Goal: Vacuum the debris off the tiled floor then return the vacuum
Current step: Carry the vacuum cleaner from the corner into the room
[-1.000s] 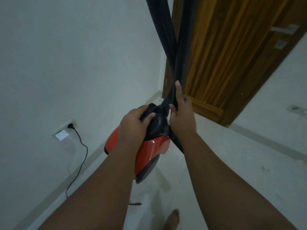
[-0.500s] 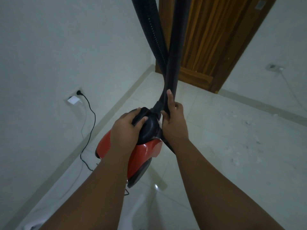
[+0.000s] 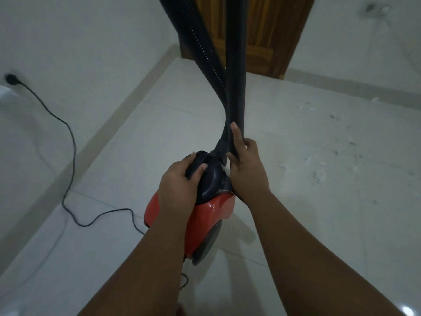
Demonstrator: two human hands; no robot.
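Note:
A red canister vacuum (image 3: 210, 215) with a dark top is held up over the white tiled floor (image 3: 319, 224). My left hand (image 3: 180, 181) grips its black handle. My right hand (image 3: 247, 169) is closed around the black wand (image 3: 235, 76) where it crosses the ribbed black hose (image 3: 196, 42), forefinger stretched up along them. Both hose and wand rise out of the top of the view. Pale bits of debris (image 3: 319, 172) lie scattered on the tiles to the right.
The vacuum's black cord (image 3: 70, 142) runs across the floor to a plug (image 3: 10, 78) in the left wall. A brown wooden door (image 3: 268, 35) stands in the far corner. A second wall socket (image 3: 371, 9) is at the top right.
The view has tilted down and to the right, so more floor and debris show and the door sits higher. My hands keep the same hold on the vacuum, which now hangs lower.

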